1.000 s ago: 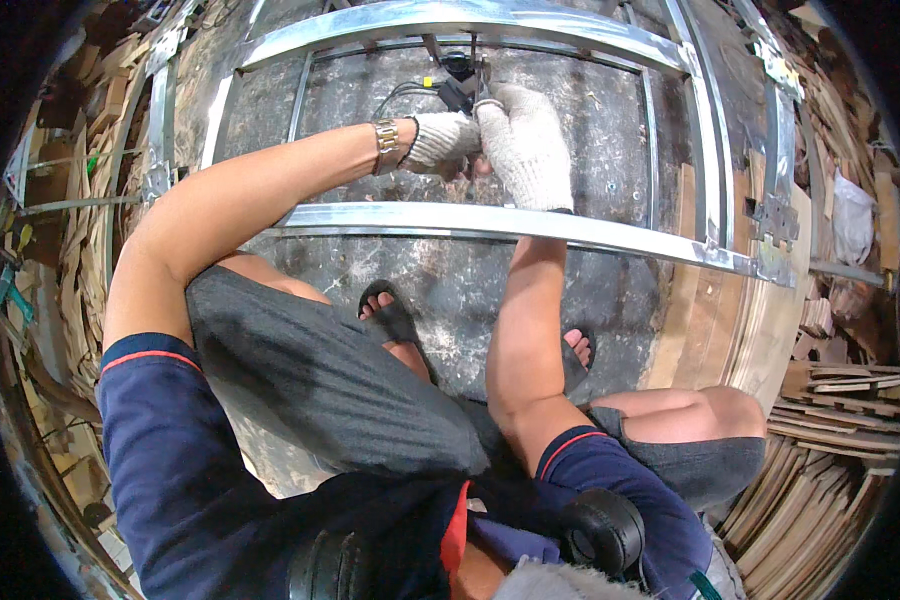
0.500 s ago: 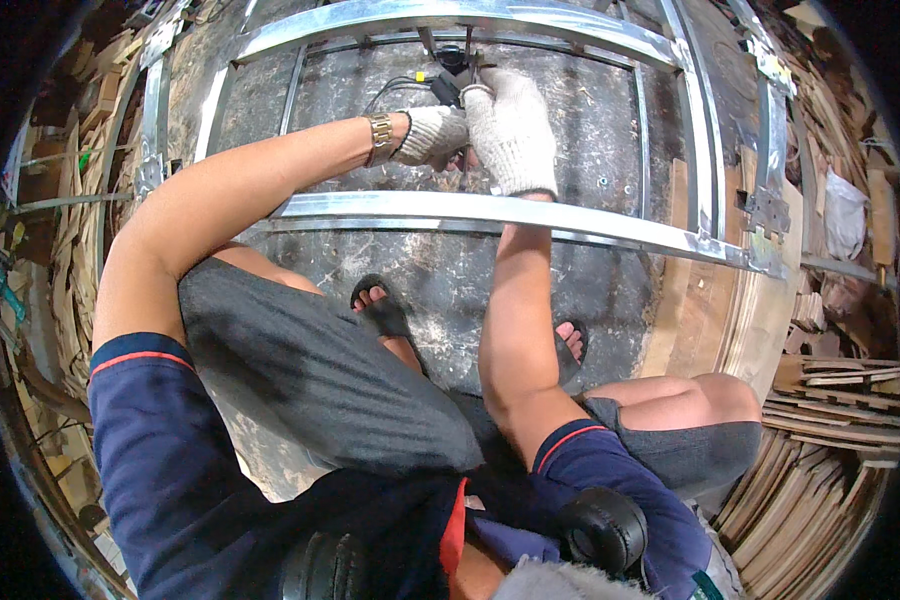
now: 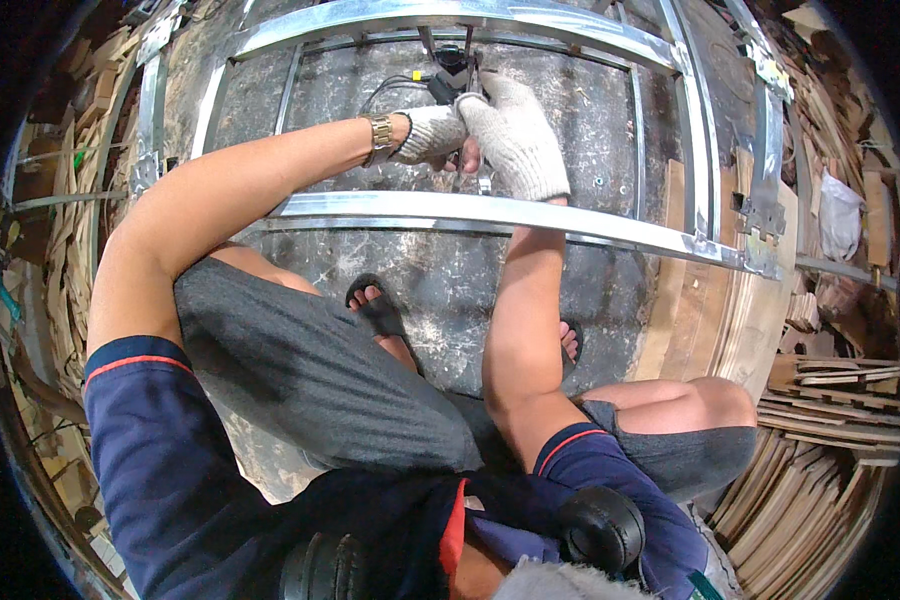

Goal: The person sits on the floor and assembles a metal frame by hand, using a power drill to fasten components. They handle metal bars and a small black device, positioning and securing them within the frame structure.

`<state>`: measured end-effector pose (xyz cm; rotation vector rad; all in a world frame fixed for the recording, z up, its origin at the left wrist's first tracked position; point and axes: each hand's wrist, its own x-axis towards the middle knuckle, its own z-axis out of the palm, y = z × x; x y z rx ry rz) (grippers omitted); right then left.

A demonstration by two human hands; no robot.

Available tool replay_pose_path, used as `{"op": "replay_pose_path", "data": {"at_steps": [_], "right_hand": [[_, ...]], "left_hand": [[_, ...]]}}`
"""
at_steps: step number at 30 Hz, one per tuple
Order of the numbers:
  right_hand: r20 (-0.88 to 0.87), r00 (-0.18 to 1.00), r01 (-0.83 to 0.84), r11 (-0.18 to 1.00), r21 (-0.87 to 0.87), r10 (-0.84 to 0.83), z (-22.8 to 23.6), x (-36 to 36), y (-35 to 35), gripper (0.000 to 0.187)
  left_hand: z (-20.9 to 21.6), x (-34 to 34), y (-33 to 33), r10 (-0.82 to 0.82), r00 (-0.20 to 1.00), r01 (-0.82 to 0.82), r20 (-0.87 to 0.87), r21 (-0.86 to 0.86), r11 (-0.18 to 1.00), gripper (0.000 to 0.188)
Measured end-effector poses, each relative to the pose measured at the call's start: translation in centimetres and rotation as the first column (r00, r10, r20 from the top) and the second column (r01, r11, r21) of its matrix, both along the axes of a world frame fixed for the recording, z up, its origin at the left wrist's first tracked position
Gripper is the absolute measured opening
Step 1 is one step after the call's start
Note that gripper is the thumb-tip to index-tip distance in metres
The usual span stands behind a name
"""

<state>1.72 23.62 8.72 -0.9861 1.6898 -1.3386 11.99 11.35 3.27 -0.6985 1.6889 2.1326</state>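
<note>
I squat over a metal frame of grey rails point(image 3: 610, 225) lying on a stained floor. Both hands wear white knit gloves and meet beyond the near rail. My right hand point(image 3: 515, 140) shows its back, its fingers reaching onto a black tool point(image 3: 453, 78) with a yellow part and a thin cable point(image 3: 390, 85). My left hand point(image 3: 432, 133) is curled tight against the right one, a watch band point(image 3: 378, 135) on its wrist. What its fingers grip is hidden. A small shiny metal piece point(image 3: 483, 185) sticks out below the right palm.
The far rail point(image 3: 450, 20) and side rails point(image 3: 705, 120) box in the work spot. My sandalled feet point(image 3: 380, 310) stand just inside the near rail. Stacks of wood strips and boards point(image 3: 820, 470) lie at right, and more scrap wood point(image 3: 65, 200) at left.
Both hands have shifted slightly farther from me toward the far rail, staying pressed together at the tool. The frame has not moved.
</note>
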Motion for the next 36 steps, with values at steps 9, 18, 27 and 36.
{"op": "replay_pose_path", "data": {"at_steps": [9, 18, 27, 36], "right_hand": [[0.178, 0.984, -0.020, 0.997, 0.076, 0.006, 1.3, 0.9, 1.3, 0.035], [-0.395, 0.914, 0.061, 0.994, -0.095, -0.094, -1.5, 0.7, 1.1, 0.027], [-0.184, 0.981, 0.079, 0.993, 0.093, -0.061, -0.1, 3.5, 2.8, 0.032], [-0.638, 0.709, 0.419, 0.907, 0.038, -0.301, -4.1, 6.2, 1.1, 0.027]], "left_hand": [[-1.6, 0.0, 0.6, 0.071, 0.993, -0.076, -0.097, -0.049, 0.996, 0.014], [-4.7, -1.2, 0.8, 0.160, 0.986, -0.165, -0.039, -0.219, 0.962, 0.022], [-5.3, -0.9, -0.8, 0.180, 0.983, -0.178, -0.022, 0.075, 0.981, 0.009], [-10.2, -1.4, -1.8, 0.340, 0.932, -0.231, -0.127, 0.516, 0.825, 0.018]]}}
